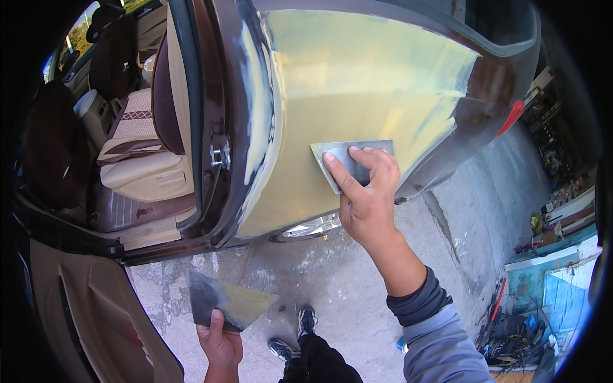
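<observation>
My right hand (370, 191) grips a flat grey putty spreader (332, 156), fingers spread over its face and thumb at its left side. The spreader lies against the car's rear side panel (319, 96), which is coated with yellowish body filler from near the door opening toward the rear. Whitish smears edge the filler at left and right. Lower left, my left hand (220, 345) pinches a second, dark spreader (227, 300) by its near edge, thumb on top. Yellowish filler covers the right part of that spreader. It is held over the floor, apart from the car.
An open car door (102, 313) stands at lower left, beside the opening with a beige seat (147, 175). The door latch (220, 156) sits on the pillar. Below the panel shows a wheel (313, 226). Cluttered shelves and a bluish cabinet (543, 287) line the right.
</observation>
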`<state>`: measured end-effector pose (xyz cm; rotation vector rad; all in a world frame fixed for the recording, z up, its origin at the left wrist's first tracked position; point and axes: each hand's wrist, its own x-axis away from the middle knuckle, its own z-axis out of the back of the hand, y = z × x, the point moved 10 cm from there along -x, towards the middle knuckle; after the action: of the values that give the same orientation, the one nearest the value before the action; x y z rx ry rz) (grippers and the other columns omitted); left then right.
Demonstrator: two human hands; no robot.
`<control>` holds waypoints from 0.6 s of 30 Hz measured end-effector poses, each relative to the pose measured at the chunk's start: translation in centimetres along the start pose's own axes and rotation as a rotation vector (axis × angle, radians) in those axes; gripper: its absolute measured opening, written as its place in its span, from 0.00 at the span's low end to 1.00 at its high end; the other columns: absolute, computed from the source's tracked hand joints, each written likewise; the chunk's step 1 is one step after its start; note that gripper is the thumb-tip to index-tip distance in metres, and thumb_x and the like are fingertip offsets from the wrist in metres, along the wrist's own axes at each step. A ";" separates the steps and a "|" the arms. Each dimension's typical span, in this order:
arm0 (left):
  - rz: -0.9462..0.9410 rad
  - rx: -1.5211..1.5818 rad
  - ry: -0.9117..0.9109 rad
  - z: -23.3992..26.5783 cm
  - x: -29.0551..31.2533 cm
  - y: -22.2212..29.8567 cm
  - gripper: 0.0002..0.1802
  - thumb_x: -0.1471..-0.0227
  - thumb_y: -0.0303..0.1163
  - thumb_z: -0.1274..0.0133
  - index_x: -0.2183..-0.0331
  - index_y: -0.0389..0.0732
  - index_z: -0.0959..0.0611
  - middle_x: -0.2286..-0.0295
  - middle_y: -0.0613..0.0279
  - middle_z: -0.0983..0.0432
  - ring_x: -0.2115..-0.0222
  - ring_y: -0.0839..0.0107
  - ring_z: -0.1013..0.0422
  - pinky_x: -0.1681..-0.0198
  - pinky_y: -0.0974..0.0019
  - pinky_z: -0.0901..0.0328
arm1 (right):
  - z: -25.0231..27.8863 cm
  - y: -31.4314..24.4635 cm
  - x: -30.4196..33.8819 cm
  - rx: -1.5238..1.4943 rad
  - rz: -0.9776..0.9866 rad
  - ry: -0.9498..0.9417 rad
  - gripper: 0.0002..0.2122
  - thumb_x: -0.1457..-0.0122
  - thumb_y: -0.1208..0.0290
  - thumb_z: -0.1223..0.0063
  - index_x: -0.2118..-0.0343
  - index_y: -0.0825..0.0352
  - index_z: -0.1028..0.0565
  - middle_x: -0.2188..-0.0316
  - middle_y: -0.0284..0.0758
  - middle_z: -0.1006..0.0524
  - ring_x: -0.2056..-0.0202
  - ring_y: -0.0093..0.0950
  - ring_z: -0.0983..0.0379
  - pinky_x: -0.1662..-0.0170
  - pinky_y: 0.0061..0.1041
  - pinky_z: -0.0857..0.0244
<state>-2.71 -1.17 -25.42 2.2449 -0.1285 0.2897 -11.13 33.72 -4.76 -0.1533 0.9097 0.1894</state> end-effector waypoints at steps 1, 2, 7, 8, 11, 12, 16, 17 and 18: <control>-0.001 0.001 -0.003 0.1 0.0 0.0 0.21 0.30 0.28 0.47 0.38 0.42 0.23 0.44 0.61 0.21 0.44 0.65 0.24 0.37 0.56 0.31 | -0.4 0.0 0.6 -0.004 -0.009 -0.014 0.26 0.48 0.82 0.41 0.46 0.52 0.14 0.48 0.42 0.24 0.45 0.46 0.32 0.35 0.54 0.42; -0.002 0.002 -0.005 0.2 0.0 0.0 0.20 0.30 0.28 0.47 0.39 0.42 0.22 0.44 0.61 0.20 0.44 0.65 0.24 0.37 0.56 0.31 | -0.8 0.0 1.1 -0.010 -0.012 -0.016 0.27 0.48 0.82 0.40 0.45 0.51 0.14 0.48 0.42 0.25 0.45 0.46 0.32 0.35 0.54 0.43; 0.005 0.026 0.034 1.3 0.1 -0.1 0.22 0.31 0.27 0.45 0.38 0.41 0.23 0.43 0.58 0.21 0.43 0.62 0.24 0.37 0.52 0.31 | -2.7 -0.2 3.9 -0.051 -0.024 -0.034 0.29 0.49 0.82 0.39 0.43 0.48 0.16 0.46 0.42 0.26 0.44 0.46 0.33 0.36 0.58 0.43; 0.000 0.040 0.040 1.5 0.1 -0.1 0.23 0.32 0.26 0.44 0.38 0.40 0.23 0.43 0.56 0.22 0.43 0.61 0.24 0.36 0.51 0.31 | -3.1 -0.3 4.4 -0.050 -0.022 -0.037 0.30 0.49 0.82 0.39 0.42 0.48 0.17 0.46 0.42 0.26 0.44 0.46 0.33 0.36 0.58 0.43; 0.005 0.041 0.048 1.9 0.1 -0.3 0.23 0.32 0.26 0.44 0.38 0.40 0.23 0.42 0.56 0.21 0.43 0.61 0.24 0.36 0.51 0.31 | -4.2 -0.6 6.0 -0.064 -0.024 -0.047 0.31 0.50 0.82 0.39 0.41 0.48 0.18 0.46 0.41 0.26 0.44 0.46 0.33 0.36 0.59 0.43; 0.011 0.041 0.063 2.1 0.2 -0.4 0.23 0.32 0.25 0.44 0.38 0.40 0.23 0.43 0.56 0.21 0.43 0.61 0.24 0.36 0.51 0.31 | -4.5 -0.7 6.4 -0.070 -0.023 -0.047 0.31 0.50 0.82 0.39 0.41 0.47 0.18 0.46 0.40 0.26 0.44 0.45 0.33 0.36 0.58 0.43; 0.010 0.033 0.070 2.5 0.3 -0.5 0.23 0.32 0.25 0.44 0.37 0.39 0.24 0.42 0.56 0.22 0.43 0.61 0.24 0.37 0.50 0.30 | -5.6 -0.7 8.2 -0.073 -0.019 -0.071 0.31 0.50 0.81 0.39 0.40 0.48 0.18 0.46 0.39 0.27 0.44 0.44 0.33 0.36 0.57 0.44; 0.002 0.031 0.058 2.4 0.3 -0.4 0.23 0.32 0.25 0.44 0.37 0.39 0.24 0.42 0.56 0.22 0.42 0.61 0.24 0.37 0.50 0.30 | -5.9 -0.7 8.5 -0.073 -0.017 -0.076 0.31 0.50 0.81 0.39 0.41 0.48 0.18 0.46 0.38 0.27 0.44 0.44 0.33 0.36 0.57 0.44; 0.010 0.029 0.069 2.5 0.3 -0.5 0.23 0.32 0.25 0.44 0.37 0.39 0.24 0.42 0.56 0.22 0.42 0.61 0.24 0.37 0.51 0.30 | -6.0 -0.7 8.8 -0.073 -0.015 -0.085 0.31 0.50 0.81 0.39 0.41 0.48 0.18 0.46 0.38 0.27 0.44 0.43 0.32 0.36 0.57 0.43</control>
<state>-1.91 -2.79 -27.26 2.2604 -0.0991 0.3758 -10.36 32.61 -15.34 -0.2184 0.8177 0.2134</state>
